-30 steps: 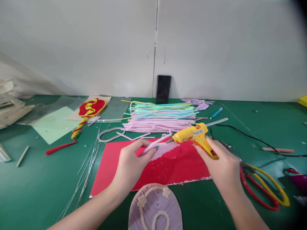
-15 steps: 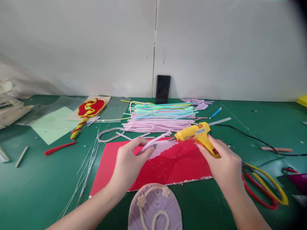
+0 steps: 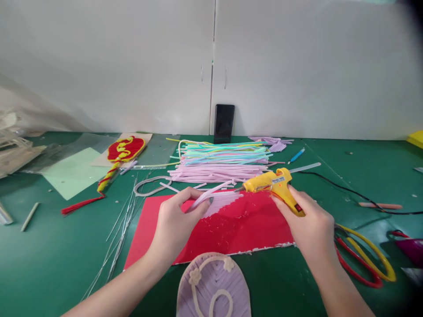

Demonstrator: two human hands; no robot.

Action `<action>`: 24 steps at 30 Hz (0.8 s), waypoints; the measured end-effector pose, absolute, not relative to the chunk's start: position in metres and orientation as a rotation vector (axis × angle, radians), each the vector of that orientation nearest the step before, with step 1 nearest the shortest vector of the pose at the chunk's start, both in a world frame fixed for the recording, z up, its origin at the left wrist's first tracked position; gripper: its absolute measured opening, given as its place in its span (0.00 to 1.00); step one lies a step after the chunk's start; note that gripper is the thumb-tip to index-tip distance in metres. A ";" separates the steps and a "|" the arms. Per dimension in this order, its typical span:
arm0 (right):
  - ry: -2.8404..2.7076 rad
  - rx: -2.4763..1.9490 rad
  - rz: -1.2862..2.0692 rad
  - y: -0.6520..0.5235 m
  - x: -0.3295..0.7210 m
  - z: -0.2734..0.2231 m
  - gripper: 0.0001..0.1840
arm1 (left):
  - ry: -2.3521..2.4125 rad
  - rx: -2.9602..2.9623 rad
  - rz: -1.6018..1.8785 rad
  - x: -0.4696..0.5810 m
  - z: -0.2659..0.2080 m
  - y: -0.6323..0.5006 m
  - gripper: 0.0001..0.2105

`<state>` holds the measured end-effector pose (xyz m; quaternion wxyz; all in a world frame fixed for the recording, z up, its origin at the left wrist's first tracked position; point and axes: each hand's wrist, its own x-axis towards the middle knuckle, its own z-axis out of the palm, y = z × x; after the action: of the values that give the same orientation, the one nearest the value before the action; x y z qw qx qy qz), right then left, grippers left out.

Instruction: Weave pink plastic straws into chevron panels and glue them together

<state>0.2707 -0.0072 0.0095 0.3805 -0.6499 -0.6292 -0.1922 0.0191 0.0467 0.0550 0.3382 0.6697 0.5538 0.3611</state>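
The left hand pinches pale lilac strips above the red sheet; the right hand grips the yellow glue gun. A wrist slip could smear glue or burn fingers (heat itself cannot be seen). Whether nozzle and strips touch is hard to tell; the frame cuts off the purple oval.

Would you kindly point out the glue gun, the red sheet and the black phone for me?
Glue gun (image 3: 278, 183): head view, where barrel meets handle.
Red sheet (image 3: 254, 226): head view, on a bare part.
Black phone (image 3: 224, 123): head view, mid-screen.
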 end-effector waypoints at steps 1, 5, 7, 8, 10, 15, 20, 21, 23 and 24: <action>-1.605 -1.655 -0.495 -0.007 0.271 0.009 0.16 | 1.444 1.747 0.940 0.019 0.055 0.047 0.04; -1.604 -1.649 -0.504 -0.007 0.271 0.010 0.16 | 1.441 1.749 0.939 0.019 0.057 0.048 0.04; -1.608 -1.651 -0.505 -0.007 0.270 0.010 0.15 | 1.440 1.749 0.942 0.018 0.058 0.048 0.04; -1.611 -1.653 -0.504 -0.007 0.270 0.011 0.15 | 1.443 1.749 0.941 0.018 0.058 0.048 0.04; -1.615 -1.658 -0.497 -0.007 0.270 0.011 0.15 | 1.452 1.746 0.932 0.018 0.059 0.048 0.04; -1.605 -1.661 -0.500 -0.007 0.271 0.011 0.15 | 1.458 1.746 0.922 0.018 0.060 0.048 0.04; -1.573 -1.722 -0.505 -0.005 0.275 0.007 0.16 | 1.502 1.758 0.918 0.016 0.062 0.048 0.05; -1.559 -1.761 -0.498 -0.005 0.276 0.004 0.16 | 1.510 1.757 0.921 0.016 0.062 0.048 0.05; -1.556 -1.858 -0.457 -0.004 0.280 -0.003 0.19 | 1.509 1.749 0.933 0.015 0.062 0.049 0.05; -1.574 -1.912 -0.419 -0.004 0.282 -0.006 0.19 | 1.498 1.742 0.941 0.015 0.062 0.049 0.05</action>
<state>0.2818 -0.0039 -0.0063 0.3097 -0.7237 -0.5960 -0.1585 0.0152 0.0489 0.0618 0.3234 0.6638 0.5710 0.3588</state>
